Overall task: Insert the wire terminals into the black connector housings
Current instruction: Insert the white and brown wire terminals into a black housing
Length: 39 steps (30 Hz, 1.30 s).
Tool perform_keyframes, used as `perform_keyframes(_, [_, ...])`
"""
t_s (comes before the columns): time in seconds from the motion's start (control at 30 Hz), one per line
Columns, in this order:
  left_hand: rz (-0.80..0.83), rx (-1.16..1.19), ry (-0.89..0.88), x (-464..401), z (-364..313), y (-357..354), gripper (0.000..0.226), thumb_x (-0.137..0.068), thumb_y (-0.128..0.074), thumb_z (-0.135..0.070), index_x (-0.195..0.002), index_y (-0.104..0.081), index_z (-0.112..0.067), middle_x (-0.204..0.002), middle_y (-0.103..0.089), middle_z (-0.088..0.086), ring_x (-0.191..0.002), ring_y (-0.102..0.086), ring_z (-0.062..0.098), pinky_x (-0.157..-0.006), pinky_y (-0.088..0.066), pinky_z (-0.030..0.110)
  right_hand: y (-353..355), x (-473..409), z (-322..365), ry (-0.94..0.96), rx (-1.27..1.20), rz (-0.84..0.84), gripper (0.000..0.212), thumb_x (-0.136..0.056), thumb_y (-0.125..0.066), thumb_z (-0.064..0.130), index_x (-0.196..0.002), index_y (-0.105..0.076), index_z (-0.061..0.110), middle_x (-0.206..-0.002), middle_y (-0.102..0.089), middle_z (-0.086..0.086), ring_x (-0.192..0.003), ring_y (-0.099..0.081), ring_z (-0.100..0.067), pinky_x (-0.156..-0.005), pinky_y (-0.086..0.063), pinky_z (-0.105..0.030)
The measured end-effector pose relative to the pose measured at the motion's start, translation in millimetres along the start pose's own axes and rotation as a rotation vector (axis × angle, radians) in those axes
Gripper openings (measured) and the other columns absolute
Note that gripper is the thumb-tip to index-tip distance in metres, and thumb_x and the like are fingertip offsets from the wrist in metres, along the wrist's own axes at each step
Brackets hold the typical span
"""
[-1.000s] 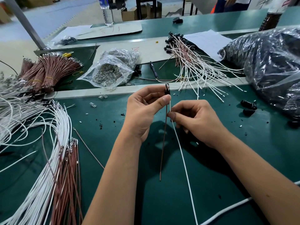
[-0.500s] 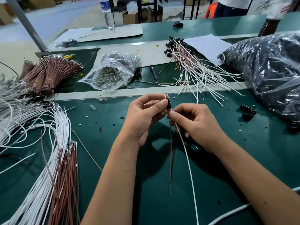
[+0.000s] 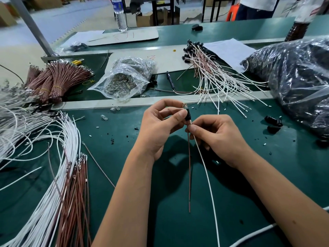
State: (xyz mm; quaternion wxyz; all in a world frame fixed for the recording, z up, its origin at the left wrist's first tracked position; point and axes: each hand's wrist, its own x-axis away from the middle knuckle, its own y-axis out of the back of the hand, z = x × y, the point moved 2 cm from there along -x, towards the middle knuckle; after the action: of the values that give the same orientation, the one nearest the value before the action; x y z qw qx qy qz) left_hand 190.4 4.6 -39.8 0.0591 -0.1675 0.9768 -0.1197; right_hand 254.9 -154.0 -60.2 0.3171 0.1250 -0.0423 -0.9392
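Between left fingers (image 3: 179,115), black housing (image 3: 188,115).

Green workbench (image 3: 178,229) (grey floor (image 3: 74,13) beyond)

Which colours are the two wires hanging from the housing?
Brown wire and white wire, head view.

Bright, even light falls from overhead across the green tabletop (image 3: 124,202). The hands (image 3: 187,129) and forearms cast soft, dark shadows onto the surface directly beneath them. Glare streaks the crinkled black plastic bag (image 3: 293,82) at right and the clear zip bag (image 3: 124,79) in the middle. The centre is sharp; the far background of floor and cartons is softer. Wide-angle distortion bows the tabletop rails and stretches the white wire bundle (image 3: 35,157) at the left edge.
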Motion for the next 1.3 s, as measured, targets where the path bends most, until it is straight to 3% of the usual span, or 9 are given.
perform_keyframes(0.33, [-0.008,0.038,-0.062,-0.5,-2.7,2.5,0.012,-0.089,-0.069,0.001,-0.094,-0.064,-0.009,-0.079,-0.072,0.007,-0.072,-0.069,0.021,-0.074,-0.056,0.029,-0.7,-0.1,-2.2,0.003,0.019,0.04,0.014,-0.095,-0.073,0.008,-0.081,-0.074,0.004,-0.056,-0.063,0.008,-0.044,-0.049,-0.001,-0.046,-0.037,-0.012])
perform_keyframes(0.5, [-0.018,0.045,-0.086,0.3,-5.9,3.6,0.017,-0.079,-0.074,-0.012,-0.092,-0.064,-0.01,-0.081,-0.072,0.007,-0.074,-0.068,0.024,-0.084,-0.052,0.04,-1.4,-0.4,-0.6,0.0,0.053,0.059,0.016,-0.095,-0.072,0.008,-0.079,-0.074,0.009,-0.056,-0.063,0.008,-0.045,-0.05,-0.001,-0.048,-0.038,-0.011])
perform_keyframes(0.63, [-0.011,0.029,-0.082,-0.4,-3.9,3.6,0.013,-0.088,-0.069,0.0,-0.091,-0.064,-0.012,-0.082,-0.072,0.009,-0.075,-0.067,0.024,-0.083,-0.052,0.037,-2.2,0.2,-0.1,0.0,0.085,0.073,0.016,-0.095,-0.071,0.006,-0.08,-0.075,0.009,-0.055,-0.062,0.01,-0.044,-0.051,0.0,-0.048,-0.038,-0.009])
perform_keyframes(0.87, [0.015,-0.035,-0.109,-0.8,-6.4,5.2,0.013,-0.092,-0.067,0.0,-0.093,-0.06,-0.011,-0.087,-0.069,0.011,-0.075,-0.069,0.023,-0.077,-0.056,0.031,-2.5,1.3,-1.1,0.048,0.096,0.007,0.013,-0.095,-0.072,0.007,-0.083,-0.076,0.007,-0.06,-0.066,0.01,-0.049,-0.056,0.001,-0.052,-0.039,-0.007])
perform_keyframes(1.17, [0.036,-0.101,-0.087,0.1,-0.5,-1.3,0.018,-0.091,-0.065,0.008,-0.09,-0.06,-0.009,-0.087,-0.065,0.016,-0.08,-0.063,0.028,-0.081,-0.054,0.039,-0.1,-1.3,-5.4,0.037,0.032,-0.016,0.014,-0.097,-0.067,0.004,-0.086,-0.076,0.003,-0.057,-0.063,0.012,-0.046,-0.053,0.001,-0.049,-0.037,-0.007])
perform_keyframes(1.3, [0.038,-0.102,-0.098,-0.2,-1.8,-0.9,0.019,-0.091,-0.066,0.007,-0.089,-0.061,-0.011,-0.088,-0.067,0.015,-0.081,-0.064,0.026,-0.081,-0.055,0.035,-0.4,-1.0,-5.5,0.049,0.028,-0.011,0.013,-0.097,-0.068,0.003,-0.087,-0.076,0.002,-0.057,-0.064,0.013,-0.046,-0.054,0.002,-0.049,-0.038,-0.006])
